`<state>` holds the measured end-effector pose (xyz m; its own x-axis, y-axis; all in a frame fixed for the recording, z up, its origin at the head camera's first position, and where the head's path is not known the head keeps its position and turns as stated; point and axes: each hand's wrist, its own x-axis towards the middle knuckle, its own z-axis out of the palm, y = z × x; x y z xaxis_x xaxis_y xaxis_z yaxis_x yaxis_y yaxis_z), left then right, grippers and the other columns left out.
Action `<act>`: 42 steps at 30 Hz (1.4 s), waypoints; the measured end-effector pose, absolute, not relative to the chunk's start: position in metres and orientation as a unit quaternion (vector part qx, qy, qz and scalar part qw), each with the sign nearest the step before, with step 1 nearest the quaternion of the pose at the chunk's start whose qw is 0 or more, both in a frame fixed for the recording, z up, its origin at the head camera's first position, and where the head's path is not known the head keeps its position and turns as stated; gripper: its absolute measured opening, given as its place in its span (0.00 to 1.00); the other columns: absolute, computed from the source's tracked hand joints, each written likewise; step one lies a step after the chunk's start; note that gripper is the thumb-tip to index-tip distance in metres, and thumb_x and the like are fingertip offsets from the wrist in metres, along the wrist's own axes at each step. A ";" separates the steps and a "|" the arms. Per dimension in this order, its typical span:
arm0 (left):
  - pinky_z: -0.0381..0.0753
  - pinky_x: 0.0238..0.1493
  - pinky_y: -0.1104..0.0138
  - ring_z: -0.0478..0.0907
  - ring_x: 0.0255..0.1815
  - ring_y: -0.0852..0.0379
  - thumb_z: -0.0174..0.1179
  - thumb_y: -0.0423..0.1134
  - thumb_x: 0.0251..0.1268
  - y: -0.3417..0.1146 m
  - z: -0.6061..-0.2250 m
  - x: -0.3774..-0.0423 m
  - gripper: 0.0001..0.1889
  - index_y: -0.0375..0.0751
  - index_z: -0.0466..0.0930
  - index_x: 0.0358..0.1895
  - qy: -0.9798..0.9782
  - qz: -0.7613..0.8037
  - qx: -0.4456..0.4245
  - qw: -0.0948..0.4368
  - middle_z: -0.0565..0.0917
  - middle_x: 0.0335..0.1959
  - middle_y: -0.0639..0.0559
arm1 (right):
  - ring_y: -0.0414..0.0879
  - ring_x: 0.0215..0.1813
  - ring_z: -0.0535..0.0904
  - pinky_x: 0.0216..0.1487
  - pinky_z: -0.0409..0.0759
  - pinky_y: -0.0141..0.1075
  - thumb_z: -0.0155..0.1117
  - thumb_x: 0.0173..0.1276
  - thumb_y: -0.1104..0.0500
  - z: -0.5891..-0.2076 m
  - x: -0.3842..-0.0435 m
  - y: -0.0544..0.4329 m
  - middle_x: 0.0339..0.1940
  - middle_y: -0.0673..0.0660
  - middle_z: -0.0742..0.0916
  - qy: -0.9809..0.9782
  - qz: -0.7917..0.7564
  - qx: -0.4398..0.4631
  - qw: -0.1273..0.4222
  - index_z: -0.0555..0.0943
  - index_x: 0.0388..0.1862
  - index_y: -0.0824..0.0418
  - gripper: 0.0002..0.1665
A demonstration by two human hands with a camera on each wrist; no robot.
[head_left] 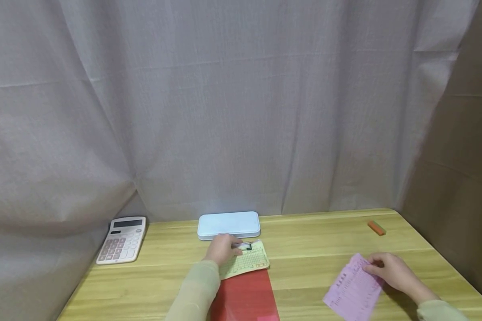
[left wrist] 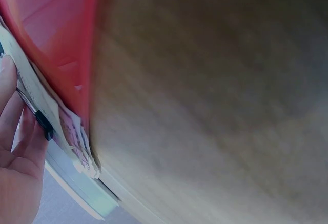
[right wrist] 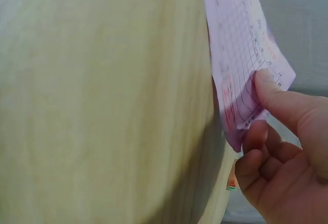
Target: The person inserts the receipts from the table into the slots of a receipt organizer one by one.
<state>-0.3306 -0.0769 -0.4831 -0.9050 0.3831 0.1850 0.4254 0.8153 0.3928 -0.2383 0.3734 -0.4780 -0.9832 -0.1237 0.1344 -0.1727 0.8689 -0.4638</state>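
My left hand (head_left: 222,249) grips a stack of yellow printed slips (head_left: 251,262) by its upper end, where a black binder clip (left wrist: 43,125) sits. In the left wrist view, the thumb lies over the stack, and pinkish sheet edges show among its layers. Under the stack's lower edge is a red translucent folder (head_left: 247,294). On the right, my right hand (head_left: 395,273) pinches a pink printed slip (head_left: 354,289) by its top corner between thumb and fingers. The slip slants toward the table's front in the head view.
A white flat case (head_left: 229,224) lies at the back of the wooden table (head_left: 305,254), just beyond the left hand. A calculator (head_left: 121,240) lies at the left edge. Back right is a small orange and green block (head_left: 376,228). Grey cloth (head_left: 241,111) hangs behind.
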 end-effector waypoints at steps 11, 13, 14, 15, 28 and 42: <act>0.80 0.44 0.63 0.83 0.40 0.56 0.72 0.42 0.48 -0.077 -0.484 -0.331 0.15 0.45 0.88 0.41 -0.950 -0.216 -0.218 0.058 0.88 0.36 0.54 | 0.31 0.23 0.66 0.25 0.67 0.29 0.68 0.60 0.58 -0.474 -0.238 0.364 0.20 0.43 0.75 -0.944 0.307 0.096 0.078 0.80 0.24 0.54 0.07; 0.80 0.43 0.63 0.83 0.40 0.56 0.72 0.42 0.48 -0.078 -0.484 -0.331 0.15 0.45 0.88 0.41 -0.950 -0.215 -0.218 0.059 0.88 0.36 0.54 | 0.31 0.24 0.65 0.26 0.65 0.29 0.68 0.60 0.57 -0.472 -0.239 0.359 0.19 0.42 0.74 -0.944 0.305 0.091 0.082 0.80 0.25 0.55 0.07; 0.80 0.43 0.63 0.83 0.40 0.56 0.72 0.42 0.48 -0.078 -0.484 -0.331 0.15 0.45 0.88 0.41 -0.950 -0.216 -0.217 0.060 0.88 0.36 0.54 | 0.31 0.24 0.64 0.26 0.65 0.29 0.68 0.60 0.58 -0.471 -0.240 0.357 0.19 0.42 0.74 -0.943 0.310 0.092 0.083 0.80 0.25 0.55 0.07; 0.80 0.43 0.64 0.83 0.40 0.56 0.72 0.42 0.48 -0.078 -0.484 -0.331 0.15 0.45 0.88 0.41 -0.950 -0.215 -0.217 0.060 0.88 0.35 0.54 | 0.31 0.23 0.64 0.25 0.64 0.30 0.68 0.60 0.58 -0.470 -0.241 0.354 0.18 0.42 0.73 -0.940 0.317 0.093 0.082 0.79 0.26 0.57 0.07; 0.81 0.43 0.64 0.83 0.39 0.56 0.72 0.43 0.47 -0.077 -0.484 -0.331 0.15 0.44 0.88 0.41 -0.949 -0.215 -0.221 0.063 0.88 0.35 0.54 | 0.31 0.22 0.71 0.24 0.71 0.29 0.63 0.65 0.60 -0.457 -0.248 0.319 0.19 0.45 0.80 -0.900 0.420 0.115 0.002 0.81 0.32 0.68 0.10; 0.80 0.43 0.64 0.83 0.40 0.56 0.72 0.41 0.48 -0.076 -0.483 -0.332 0.14 0.44 0.88 0.40 -0.950 -0.209 -0.224 0.061 0.88 0.36 0.54 | 0.35 0.24 0.78 0.26 0.78 0.29 0.62 0.65 0.63 -0.456 -0.251 0.274 0.26 0.61 0.86 -0.847 0.517 0.109 -0.055 0.78 0.39 0.79 0.16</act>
<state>-0.3320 -0.0763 -0.4833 -0.8927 0.3993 0.2089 0.4501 0.8129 0.3696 -0.2508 0.2743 -0.4564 -0.9702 -0.2415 0.0190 -0.1275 0.4422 -0.8878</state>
